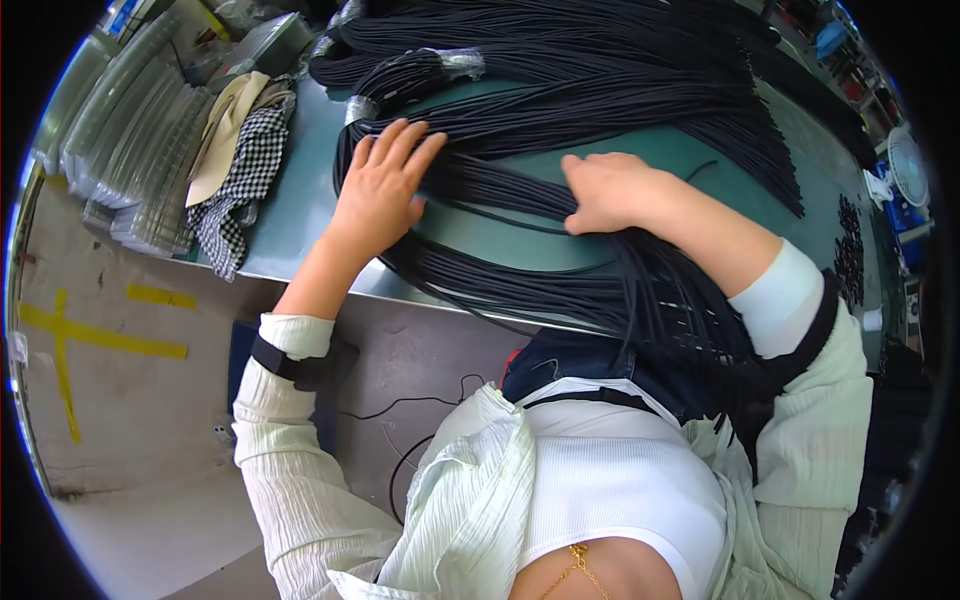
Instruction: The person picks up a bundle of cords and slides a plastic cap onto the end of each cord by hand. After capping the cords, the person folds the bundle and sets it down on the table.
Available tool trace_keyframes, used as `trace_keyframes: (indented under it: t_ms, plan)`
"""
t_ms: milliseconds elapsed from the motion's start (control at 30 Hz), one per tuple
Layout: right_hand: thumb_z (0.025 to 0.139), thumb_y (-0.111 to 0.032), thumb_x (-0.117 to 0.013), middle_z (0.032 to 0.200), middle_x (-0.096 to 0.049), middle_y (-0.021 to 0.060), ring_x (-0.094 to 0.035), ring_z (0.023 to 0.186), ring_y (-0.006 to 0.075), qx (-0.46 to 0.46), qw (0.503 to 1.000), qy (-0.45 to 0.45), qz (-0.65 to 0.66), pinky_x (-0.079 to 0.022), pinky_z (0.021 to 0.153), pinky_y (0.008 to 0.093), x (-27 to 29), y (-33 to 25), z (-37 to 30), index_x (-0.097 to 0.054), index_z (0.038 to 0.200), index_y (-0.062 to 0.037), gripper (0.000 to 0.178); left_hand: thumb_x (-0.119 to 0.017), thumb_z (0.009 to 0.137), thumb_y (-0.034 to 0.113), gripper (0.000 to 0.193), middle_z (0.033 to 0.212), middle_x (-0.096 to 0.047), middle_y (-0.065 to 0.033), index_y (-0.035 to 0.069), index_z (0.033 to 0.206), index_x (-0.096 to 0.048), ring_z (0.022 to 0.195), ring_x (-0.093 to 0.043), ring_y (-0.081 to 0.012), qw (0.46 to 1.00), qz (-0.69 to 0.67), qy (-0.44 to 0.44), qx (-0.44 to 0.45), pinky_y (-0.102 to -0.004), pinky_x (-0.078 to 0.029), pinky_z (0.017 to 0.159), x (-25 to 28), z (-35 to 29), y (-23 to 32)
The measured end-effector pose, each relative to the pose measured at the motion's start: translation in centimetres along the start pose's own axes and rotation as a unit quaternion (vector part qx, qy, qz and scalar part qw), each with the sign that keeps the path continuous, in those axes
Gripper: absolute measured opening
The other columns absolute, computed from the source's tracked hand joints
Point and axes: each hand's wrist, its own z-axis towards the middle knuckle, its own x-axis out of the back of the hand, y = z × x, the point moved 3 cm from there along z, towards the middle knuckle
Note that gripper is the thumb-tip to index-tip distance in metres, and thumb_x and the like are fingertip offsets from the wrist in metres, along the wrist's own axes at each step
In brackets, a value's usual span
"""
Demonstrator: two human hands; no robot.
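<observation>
Long black cables (pixel 500 190) run across the green tabletop in loose strands between my two hands. My left hand (pixel 385 190) rests on the looped end of these strands, its fingers spread and stretched out. At the other side, my right hand (pixel 612 192) curls over the same strands, thumb and fingers on either side of them. Its palm side is hidden. From beneath that hand, cables (pixel 650 280) drape over the table's near edge toward my lap. Just beyond my left hand lies a cable bundle (pixel 400 85) with clear wrap round it.
More black cable bundles (pixel 640 100) cover the back of the green table (pixel 315 215). Stacked clear plastic trays (pixel 140 140) and a checked cloth hat (pixel 240 150) lie at the left. A small fan (pixel 907 165) stands at the far right. Short black pieces (pixel 848 250) lie near the right edge.
</observation>
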Motion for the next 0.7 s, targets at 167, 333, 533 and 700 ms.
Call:
trace_keyframes:
  t_ms: [167,333,533,700]
  plan:
    - [0.074,-0.028,-0.067,0.101,-0.064,0.0192,-0.062,0.097,0.0321,0.001,0.999,-0.012,-0.049,-0.050,0.080,0.0396,-0.8,-0.8,0.2,-0.046,0.115,0.0052,0.057,-0.068,0.068,0.013,0.054,0.102,-0.057,-0.0081,0.008,0.119,-0.050,0.101,-0.052,-0.0266,0.961,-0.183,-0.180,-0.102,-0.0368,-0.039,0.090,-3.0,4.1,3.1]
    - [0.075,-0.026,-0.066,0.098,-0.066,0.0143,-0.064,0.093,0.0287,-0.112,0.981,-0.103,-0.121,-0.051,0.077,0.0389,-2.1,5.9,-3.1,-0.047,0.119,0.0023,0.056,-0.068,0.071,0.012,0.037,0.096,-0.054,-0.0086,0.007,0.105,-0.053,0.096,-0.052,-0.0267,0.981,-0.158,-0.091,-0.060,-0.0366,-0.039,0.084,-5.2,3.1,1.0]
    - [0.076,-0.025,-0.065,0.097,-0.067,0.0095,-0.064,0.091,0.0270,-0.181,0.948,-0.209,-0.156,-0.051,0.076,0.0386,-0.7,9.9,-7.4,-0.057,0.114,-0.0050,0.045,-0.067,0.071,0.006,0.037,0.097,-0.054,-0.0096,0.005,0.105,-0.052,0.095,-0.051,-0.0280,0.985,-0.144,-0.086,-0.026,-0.0367,-0.039,0.084,-5.6,3.8,1.8]
    - [0.075,-0.027,-0.066,0.097,-0.067,0.0122,-0.063,0.092,0.0290,-0.223,0.969,-0.084,-0.068,-0.050,0.077,0.0374,-4.6,17.1,-13.7,-0.065,0.099,-0.0053,0.033,-0.067,0.070,0.003,0.038,0.097,-0.054,-0.0097,0.005,0.105,-0.052,0.095,-0.051,-0.0280,0.984,-0.147,-0.100,-0.013,-0.0369,-0.038,0.084,-5.1,3.2,1.4]
